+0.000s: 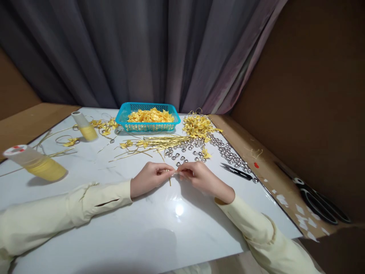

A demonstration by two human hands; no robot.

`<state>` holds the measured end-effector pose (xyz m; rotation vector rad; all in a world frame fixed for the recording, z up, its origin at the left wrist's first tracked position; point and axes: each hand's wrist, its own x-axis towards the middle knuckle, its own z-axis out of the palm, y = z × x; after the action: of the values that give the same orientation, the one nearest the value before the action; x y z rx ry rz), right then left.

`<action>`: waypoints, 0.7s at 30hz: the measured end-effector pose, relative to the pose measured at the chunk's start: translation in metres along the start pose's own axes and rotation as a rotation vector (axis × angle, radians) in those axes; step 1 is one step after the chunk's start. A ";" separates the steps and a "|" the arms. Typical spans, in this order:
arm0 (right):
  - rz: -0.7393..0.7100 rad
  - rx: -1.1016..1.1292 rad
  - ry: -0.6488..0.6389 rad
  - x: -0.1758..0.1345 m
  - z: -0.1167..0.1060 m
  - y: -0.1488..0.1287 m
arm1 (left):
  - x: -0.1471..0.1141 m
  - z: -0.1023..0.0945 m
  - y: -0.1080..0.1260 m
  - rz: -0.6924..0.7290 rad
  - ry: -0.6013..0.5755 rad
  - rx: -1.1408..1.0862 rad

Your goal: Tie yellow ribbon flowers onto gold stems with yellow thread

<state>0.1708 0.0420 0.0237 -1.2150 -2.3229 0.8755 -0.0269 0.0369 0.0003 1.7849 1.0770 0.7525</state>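
My left hand (151,176) is closed in a pinch, with a thin gold stem (170,182) poking out below its fingertips and a little above them. My right hand (199,177) is pinched too, its fingertips meeting those of the left. Something small and pale lies between the two sets of fingertips; I cannot make out what it is. Just beyond the hands are loose silver heart-shaped beads (182,159) and a bundle of gold stems (159,142). A yellow fabric flower (205,153) lies among the beads.
Behind stands a blue basket (121,123) of yellow petals. Two cones of yellow thread (47,167) stand at left. A heap of yellow flowers (199,125) sits at back right. Black thread snips (236,172) lie on the right, large scissors (319,203) beyond the board's edge.
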 end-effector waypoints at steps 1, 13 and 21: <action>0.002 -0.003 -0.003 0.000 0.000 0.000 | 0.000 0.000 0.000 -0.004 0.011 0.002; -0.019 0.055 -0.043 0.001 -0.001 -0.001 | 0.002 -0.001 0.005 -0.155 -0.067 -0.243; 0.034 0.160 -0.114 0.000 -0.006 -0.003 | 0.003 -0.002 0.007 -0.185 -0.079 -0.312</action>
<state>0.1725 0.0428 0.0296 -1.1681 -2.2739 1.1464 -0.0252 0.0385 0.0073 1.4191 0.9957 0.6893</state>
